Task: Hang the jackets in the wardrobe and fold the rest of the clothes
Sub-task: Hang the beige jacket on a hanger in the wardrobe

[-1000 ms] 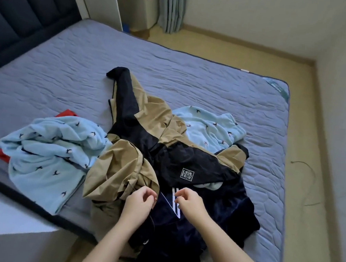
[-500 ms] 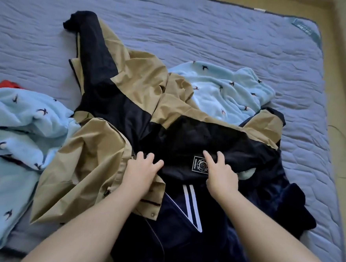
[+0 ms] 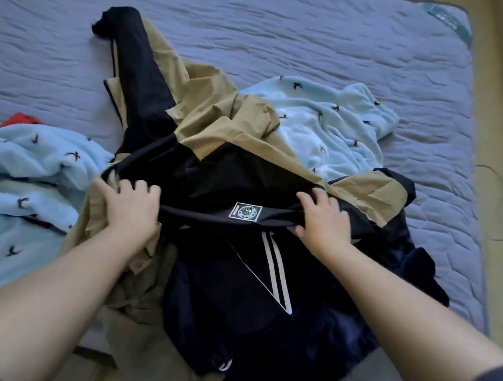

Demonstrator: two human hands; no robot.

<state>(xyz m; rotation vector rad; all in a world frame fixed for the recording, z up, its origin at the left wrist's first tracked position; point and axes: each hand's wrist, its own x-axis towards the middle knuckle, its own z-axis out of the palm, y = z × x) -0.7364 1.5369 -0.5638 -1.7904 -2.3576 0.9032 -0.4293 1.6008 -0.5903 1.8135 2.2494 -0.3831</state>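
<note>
Our left hand (image 3: 130,208) and right hand (image 3: 322,222) each curl fingers round the black edge of the tan-and-black nylon jacket (image 3: 219,122), lying atop the pile on the grey quilted mattress (image 3: 285,29). Lifting now may drag the navy white-striped garment (image 3: 266,295) beneath (they overlap) off the edge.

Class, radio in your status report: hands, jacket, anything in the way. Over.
Left hand, right hand both gripping tan-and-black jacket by its black edge. Jacket crumpled on bed, not yet hung. Navy striped garment underneath; blue fleece tucked under far side.
</note>
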